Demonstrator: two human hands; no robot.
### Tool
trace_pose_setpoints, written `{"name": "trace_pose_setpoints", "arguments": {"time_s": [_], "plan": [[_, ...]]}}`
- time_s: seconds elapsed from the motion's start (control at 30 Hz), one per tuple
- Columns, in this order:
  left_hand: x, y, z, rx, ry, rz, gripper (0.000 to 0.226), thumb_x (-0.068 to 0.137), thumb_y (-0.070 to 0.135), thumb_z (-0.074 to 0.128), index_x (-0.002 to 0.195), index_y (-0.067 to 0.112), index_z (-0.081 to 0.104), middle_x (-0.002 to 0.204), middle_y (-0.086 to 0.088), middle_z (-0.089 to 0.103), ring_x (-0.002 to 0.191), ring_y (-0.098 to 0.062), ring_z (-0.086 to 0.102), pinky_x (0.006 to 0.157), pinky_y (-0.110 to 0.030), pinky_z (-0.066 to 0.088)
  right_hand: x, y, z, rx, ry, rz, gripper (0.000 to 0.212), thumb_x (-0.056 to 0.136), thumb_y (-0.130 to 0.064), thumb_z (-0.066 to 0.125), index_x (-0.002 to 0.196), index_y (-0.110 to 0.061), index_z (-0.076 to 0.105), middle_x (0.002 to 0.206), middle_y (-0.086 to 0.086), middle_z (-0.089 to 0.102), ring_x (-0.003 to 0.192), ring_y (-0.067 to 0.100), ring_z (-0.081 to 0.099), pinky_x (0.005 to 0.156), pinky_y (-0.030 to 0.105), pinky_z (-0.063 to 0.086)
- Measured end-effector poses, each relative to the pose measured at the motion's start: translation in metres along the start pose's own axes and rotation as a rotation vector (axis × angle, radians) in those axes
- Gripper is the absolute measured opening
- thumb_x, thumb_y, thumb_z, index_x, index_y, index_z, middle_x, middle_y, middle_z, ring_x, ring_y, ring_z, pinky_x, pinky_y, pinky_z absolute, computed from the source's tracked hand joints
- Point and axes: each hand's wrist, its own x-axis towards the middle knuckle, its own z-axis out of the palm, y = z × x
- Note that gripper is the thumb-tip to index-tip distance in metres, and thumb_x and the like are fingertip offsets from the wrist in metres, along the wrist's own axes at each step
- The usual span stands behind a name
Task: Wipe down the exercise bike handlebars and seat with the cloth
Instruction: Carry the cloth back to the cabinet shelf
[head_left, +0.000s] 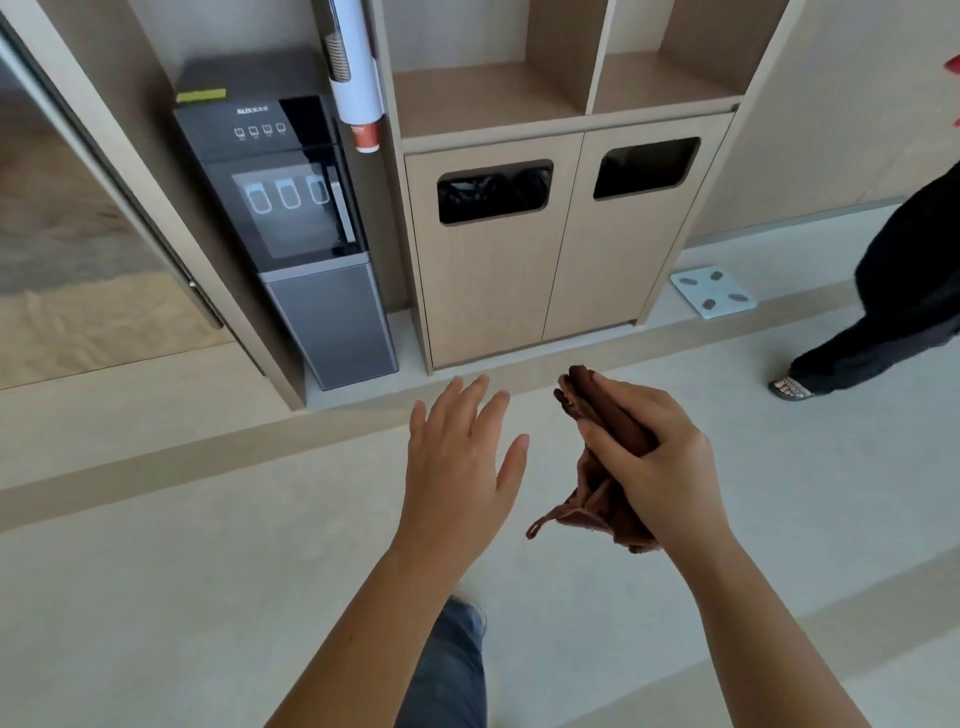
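A folded brown cloth is gripped in my right hand, held out in front of me at waist height; one end sticks up past my fingers and a loose corner hangs below the palm. My left hand floats just to the left of it, palm down, fingers spread, holding nothing. The two hands are a short gap apart. No exercise bike, handlebar or seat appears in the view.
Straight ahead stands a wooden cabinet with two bin openings and open shelves above. A dark water dispenser with a cup holder is to its left. A white scale lies on the floor. Another person's leg is at right.
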Motion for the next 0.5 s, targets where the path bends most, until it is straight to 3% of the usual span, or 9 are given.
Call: {"name": "trace_pose_setpoints", "arguments": {"time_s": [0.13,0.23,0.3,0.4,0.5], "plan": [[0.065,-0.042,-0.001,-0.016,0.041,-0.020,0.044,0.091,0.039,0.042,0.126,0.015,0.050,0.138,-0.008,0.046,0.132,-0.028,0.034,0.108,-0.047,0.012,0.074,-0.007,0.038,-0.022,-0.010,-0.019,0.035,0.081,-0.012,0.067,0.113,-0.026,0.066,0.108,-0.004,0.062,0.076,-0.003,0.065,0.070,0.006,0.048],[0.118,-0.083,-0.015,-0.016,0.081,-0.056,0.041,0.091,0.035,0.046,0.125,0.013,0.051,0.137,-0.009,0.047,0.131,-0.029,0.034,0.108,-0.050,0.015,0.135,-0.025,0.078,0.024,-0.059,-0.018,0.034,0.082,-0.013,0.066,0.112,-0.028,0.065,0.111,-0.003,0.061,0.070,0.009,0.069,0.075,0.025,0.056],[0.153,-0.110,-0.030,0.016,0.124,-0.066,0.040,0.090,0.032,0.049,0.125,0.012,0.051,0.136,-0.010,0.047,0.130,-0.030,0.035,0.107,-0.053,0.018,0.174,-0.041,0.106,0.019,-0.090,-0.060,0.035,0.083,-0.014,0.066,0.115,-0.026,0.064,0.113,-0.005,0.060,0.077,0.017,0.069,0.079,0.038,0.057],[0.199,-0.147,-0.057,0.064,0.202,-0.082,0.040,0.089,0.030,0.049,0.122,0.008,0.054,0.132,-0.014,0.051,0.127,-0.034,0.039,0.104,-0.058,0.025,0.227,-0.065,0.147,0.018,-0.118,-0.127,0.036,0.082,-0.015,0.066,0.117,-0.024,0.063,0.113,-0.005,0.060,0.090,0.020,0.066,0.086,0.041,0.054],[0.235,-0.173,-0.081,0.086,0.270,-0.124,0.043,0.086,0.032,0.045,0.119,0.007,0.056,0.130,-0.014,0.053,0.126,-0.035,0.041,0.104,-0.054,0.022,0.268,-0.083,0.182,0.037,-0.176,-0.178,0.038,0.082,-0.013,0.066,0.119,-0.021,0.062,0.112,0.001,0.061,0.095,0.020,0.064,0.088,0.039,0.053]]}}
